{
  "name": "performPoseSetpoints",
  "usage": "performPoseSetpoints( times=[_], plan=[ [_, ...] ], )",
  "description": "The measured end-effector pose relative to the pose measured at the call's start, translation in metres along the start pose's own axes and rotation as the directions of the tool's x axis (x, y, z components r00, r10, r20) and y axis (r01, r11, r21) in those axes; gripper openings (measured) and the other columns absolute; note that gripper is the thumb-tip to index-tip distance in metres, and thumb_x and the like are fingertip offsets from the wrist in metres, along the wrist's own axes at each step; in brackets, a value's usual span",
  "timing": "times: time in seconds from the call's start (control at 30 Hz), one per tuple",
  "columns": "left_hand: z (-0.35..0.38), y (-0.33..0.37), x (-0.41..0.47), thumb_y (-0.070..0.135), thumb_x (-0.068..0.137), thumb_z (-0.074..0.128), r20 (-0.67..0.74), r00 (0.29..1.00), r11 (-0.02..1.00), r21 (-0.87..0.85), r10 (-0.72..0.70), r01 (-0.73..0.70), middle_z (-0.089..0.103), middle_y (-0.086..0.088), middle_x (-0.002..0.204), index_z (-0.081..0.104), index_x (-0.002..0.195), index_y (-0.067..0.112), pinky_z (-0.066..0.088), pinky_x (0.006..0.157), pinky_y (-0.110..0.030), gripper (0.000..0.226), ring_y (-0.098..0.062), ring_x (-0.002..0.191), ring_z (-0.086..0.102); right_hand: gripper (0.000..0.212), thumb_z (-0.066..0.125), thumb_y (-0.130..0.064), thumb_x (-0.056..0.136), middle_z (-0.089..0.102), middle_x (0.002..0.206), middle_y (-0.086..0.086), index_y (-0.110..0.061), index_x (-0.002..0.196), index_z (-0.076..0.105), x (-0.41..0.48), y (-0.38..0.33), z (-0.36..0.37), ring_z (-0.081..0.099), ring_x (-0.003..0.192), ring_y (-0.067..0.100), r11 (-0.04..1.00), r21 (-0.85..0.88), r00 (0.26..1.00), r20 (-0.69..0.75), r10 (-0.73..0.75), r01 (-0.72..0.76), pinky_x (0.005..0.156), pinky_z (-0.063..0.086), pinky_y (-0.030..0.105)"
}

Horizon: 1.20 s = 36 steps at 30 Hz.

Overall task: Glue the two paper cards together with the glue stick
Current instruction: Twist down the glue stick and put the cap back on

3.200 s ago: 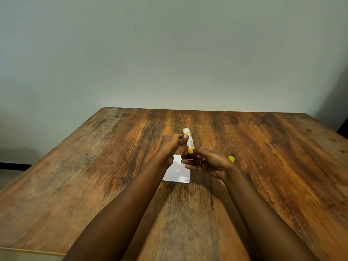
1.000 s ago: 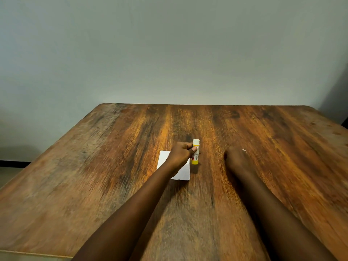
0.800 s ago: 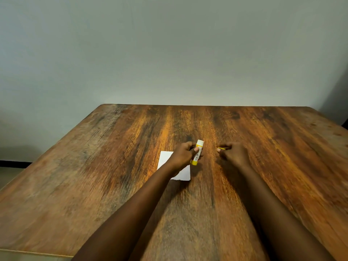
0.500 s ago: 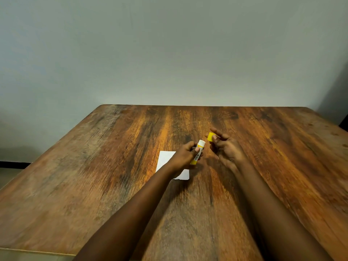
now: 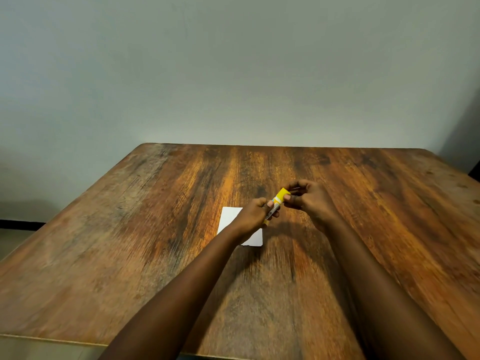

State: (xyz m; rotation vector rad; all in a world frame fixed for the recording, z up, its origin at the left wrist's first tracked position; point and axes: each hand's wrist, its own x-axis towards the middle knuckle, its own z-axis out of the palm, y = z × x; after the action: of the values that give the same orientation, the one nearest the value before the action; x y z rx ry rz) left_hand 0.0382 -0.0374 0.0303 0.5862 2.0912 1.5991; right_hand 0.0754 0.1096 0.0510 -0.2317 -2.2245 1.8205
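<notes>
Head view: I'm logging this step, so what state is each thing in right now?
Yellow-and-white glue stick: tilted, held above the table, cap at its top end.
Yellow cap: pinched by right hand.
White paper card: flat on table, partly hidden.
Left hand: gripping the stick.
Right hand: closed on cap.
Brown wooden table: bearing the card.

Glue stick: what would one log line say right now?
left hand: holds glue stick | right hand: fits yellow cap | paper: on table

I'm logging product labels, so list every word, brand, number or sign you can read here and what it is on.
Nothing can be read.
Glue stick: its white label carries dark print, too small and blurred to read.
Yellow cap: no marking visible.
White paper card: blank where visible.
Table: no text.
</notes>
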Motion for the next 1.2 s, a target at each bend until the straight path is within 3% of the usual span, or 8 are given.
performPoseSetpoints(
  times=[0.23, 0.33, 0.53, 0.67, 0.8, 1.03, 1.1, 1.2],
  plan=[
    [0.010, -0.002, -0.001, 0.021, 0.102, 0.026, -0.077, 0.996, 0.999, 0.038, 0.042, -0.040, 0.050, 0.005, 0.075, 0.055, 0.114, 0.000, 0.032, 0.056, -0.020, 0.038, -0.007, 0.066, 0.042, 0.013, 0.062, 0.007, 0.081, 0.066, 0.082, 0.010, -0.005, 0.083, 0.065, 0.002, -0.009, -0.003, 0.066, 0.076, 0.020, 0.956, -0.265, 0.992, 0.055, -0.115, 0.126, 0.066, 0.056, 0.025],
    [0.010, 0.000, 0.000, 0.022, 0.102, 0.025, -0.093, 0.995, 1.000, 0.007, 0.026, -0.026, 0.050, 0.005, 0.075, 0.056, 0.112, 0.002, 0.032, 0.057, -0.021, 0.038, -0.007, 0.066, 0.042, 0.009, 0.065, 0.005, 0.079, 0.067, 0.083, 0.014, -0.002, 0.085, 0.067, 0.003, -0.012, -0.002, 0.066, 0.077, 0.025, 0.935, -0.320, 0.988, 0.041, -0.149, 0.155, 0.071, 0.057, 0.034],
    [0.010, 0.002, -0.001, 0.021, 0.101, 0.026, -0.108, 0.994, 0.997, 0.073, 0.034, -0.026, 0.052, 0.004, 0.074, 0.055, 0.095, 0.012, 0.030, 0.054, -0.023, 0.031, -0.009, 0.063, 0.041, 0.009, 0.066, 0.004, 0.079, 0.067, 0.080, 0.013, 0.001, 0.087, 0.069, -0.006, -0.011, 0.006, 0.064, 0.071, 0.020, 0.900, -0.394, 0.979, -0.001, -0.205, 0.188, 0.068, 0.053, 0.033],
    [0.007, 0.000, -0.001, 0.022, 0.101, 0.027, -0.087, 0.995, 0.996, 0.084, 0.050, -0.043, 0.052, 0.004, 0.074, 0.057, 0.101, 0.008, 0.030, 0.055, -0.024, 0.033, -0.010, 0.064, 0.041, 0.014, 0.066, 0.002, 0.080, 0.068, 0.087, 0.015, 0.002, 0.094, 0.068, -0.010, -0.010, 0.002, 0.066, 0.079, 0.023, 0.903, -0.386, 0.981, 0.025, -0.194, 0.188, 0.074, 0.054, 0.035],
    [0.009, 0.007, -0.001, 0.025, 0.101, 0.029, -0.061, 0.997, 0.999, 0.001, 0.047, -0.047, 0.056, -0.001, 0.084, 0.055, 0.112, 0.000, 0.034, 0.059, -0.023, 0.038, -0.009, 0.070, 0.044, 0.014, 0.069, 0.001, 0.077, 0.069, 0.087, 0.006, -0.010, 0.085, 0.068, -0.009, -0.017, -0.008, 0.066, 0.080, 0.013, 0.941, -0.293, 0.986, 0.053, -0.159, 0.168, 0.071, 0.052, 0.021],
    [0.020, 0.002, -0.001, 0.024, 0.102, 0.029, -0.069, 0.996, 0.998, -0.037, 0.048, -0.050, 0.056, -0.011, 0.095, 0.058, 0.116, -0.002, 0.035, 0.065, -0.025, 0.042, -0.010, 0.074, 0.046, 0.014, 0.072, 0.000, 0.075, 0.067, 0.079, 0.005, -0.011, 0.077, 0.063, -0.012, -0.005, -0.022, 0.065, 0.072, 0.012, 0.969, -0.234, 0.992, -0.070, -0.103, 0.084, 0.063, 0.053, 0.021],
    [0.016, -0.004, 0.000, 0.023, 0.101, 0.030, -0.106, 0.994, 0.999, 0.035, 0.037, -0.034, 0.055, -0.009, 0.095, 0.058, 0.115, 0.000, 0.035, 0.068, -0.026, 0.039, -0.013, 0.078, 0.049, 0.013, 0.071, 0.000, 0.076, 0.068, 0.083, 0.009, -0.009, 0.081, 0.064, -0.012, -0.001, -0.028, 0.066, 0.073, 0.015, 0.968, -0.243, 0.990, -0.115, -0.086, 0.056, 0.065, 0.055, 0.024],
    [0.007, -0.017, 0.001, 0.021, 0.099, 0.039, -0.103, 0.995, 0.928, 0.372, 0.014, 0.025, 0.057, -0.015, 0.124, 0.054, 0.126, 0.003, 0.037, 0.086, -0.028, 0.035, -0.024, 0.111, 0.052, 0.014, 0.073, 0.001, 0.074, 0.070, 0.087, 0.014, -0.003, 0.086, 0.067, -0.011, 0.006, -0.038, 0.068, 0.082, 0.027, 0.934, -0.354, 0.980, -0.166, -0.111, 0.046, 0.074, 0.057, 0.040]
  ],
)
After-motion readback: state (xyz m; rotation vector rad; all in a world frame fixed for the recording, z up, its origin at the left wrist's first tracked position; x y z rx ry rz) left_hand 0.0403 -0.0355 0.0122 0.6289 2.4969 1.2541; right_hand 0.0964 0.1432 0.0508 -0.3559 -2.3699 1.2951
